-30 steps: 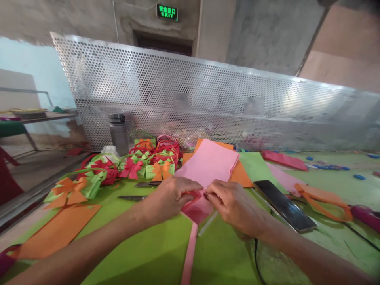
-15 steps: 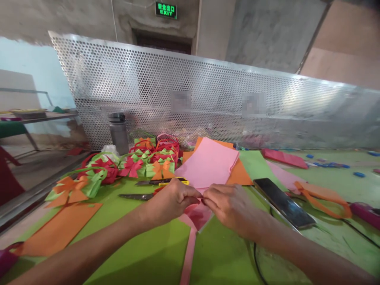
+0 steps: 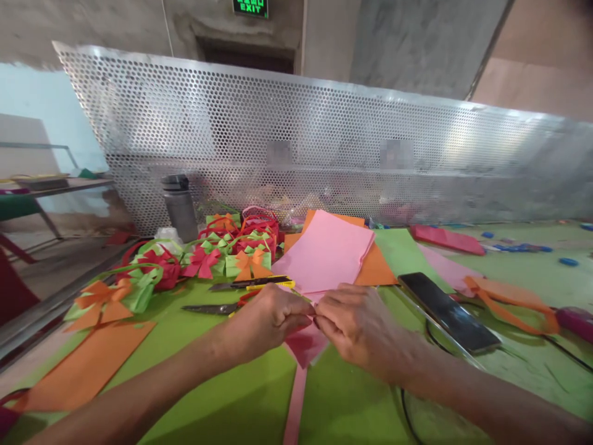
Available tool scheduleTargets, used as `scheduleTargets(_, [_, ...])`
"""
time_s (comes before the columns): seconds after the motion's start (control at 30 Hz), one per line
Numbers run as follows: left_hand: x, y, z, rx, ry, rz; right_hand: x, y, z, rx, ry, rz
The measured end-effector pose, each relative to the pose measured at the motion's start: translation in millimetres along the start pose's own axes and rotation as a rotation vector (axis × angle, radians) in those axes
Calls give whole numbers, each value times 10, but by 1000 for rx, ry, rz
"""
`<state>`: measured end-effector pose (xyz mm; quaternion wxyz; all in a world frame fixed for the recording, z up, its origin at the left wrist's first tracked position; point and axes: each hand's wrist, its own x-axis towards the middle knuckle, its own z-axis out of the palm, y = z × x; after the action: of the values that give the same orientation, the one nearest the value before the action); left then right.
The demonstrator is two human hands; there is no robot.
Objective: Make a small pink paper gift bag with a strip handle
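Both hands meet over the green mat (image 3: pixel 222 395) at a pink felt piece (image 3: pixel 306 347). My left hand (image 3: pixel 271 318) pinches its upper edge between thumb and fingers. Almost touching it, my right hand (image 3: pixel 354 318) is closed on the same edge from the other side. The fingers cover that edge, so how it is folded there cannot be made out. A narrow pink strip (image 3: pixel 294 405) runs from the piece's lower tip toward me. Just beyond the left hand lie scissors (image 3: pixel 208 308) with orange handles and a black and yellow cutter (image 3: pixel 266 282).
Stacked pink sheets (image 3: pixel 327 247) lie behind the hands. Small bags with bows (image 3: pixel 250 262) and a grey bottle (image 3: pixel 180 209) stand back left. An orange sheet (image 3: pixel 92 364) lies left; a phone (image 3: pixel 449 312) and orange strap (image 3: pixel 509 306) lie right. A perforated metal panel (image 3: pixel 301 123) closes the back.
The fingers have shifted slightly on the pink piece, and its lower part now hangs narrower and more folded. The camera view has tilted a little downward.
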<state>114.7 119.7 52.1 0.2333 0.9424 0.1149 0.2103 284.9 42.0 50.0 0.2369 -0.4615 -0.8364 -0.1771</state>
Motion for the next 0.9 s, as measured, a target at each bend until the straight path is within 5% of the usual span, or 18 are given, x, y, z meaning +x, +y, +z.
scheduleTargets(0.43, [42,77,23,-94,83,-198,-9,47,2,-12,18,-63])
scheduleTargets(0.9, [45,94,11,-125,69,-109,-16,8,-31,-57,22,-120])
